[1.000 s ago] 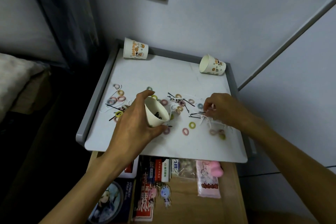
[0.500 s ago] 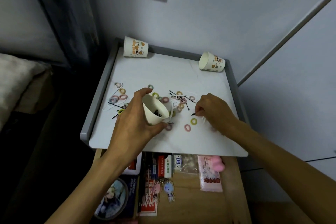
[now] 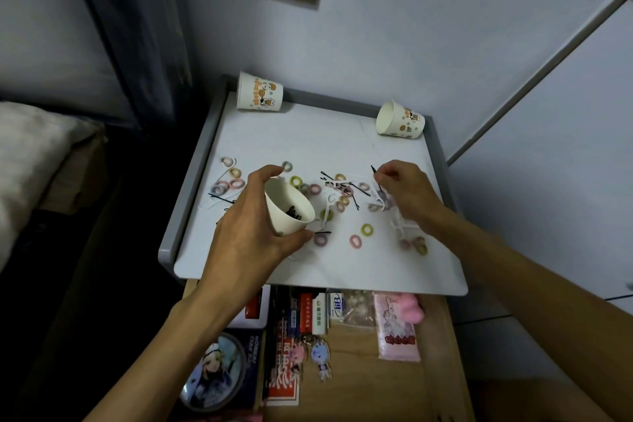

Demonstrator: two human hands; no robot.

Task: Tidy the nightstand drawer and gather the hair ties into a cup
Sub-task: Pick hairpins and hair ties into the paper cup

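While the cup was gripped by the left hand over hair ties strewn on the nightstand top, a hairpin was pinched by the right hand, seemingly bound for the cup next.

My right hand is up off the tabletop. Half a second ago its fingertips were pressed down among the clutter, nearer the cup. Now they pinch a black hairpin, which sticks out slanted above and below the fingertips. The hair ties that my wrist had covered show again, just beside my forearm.
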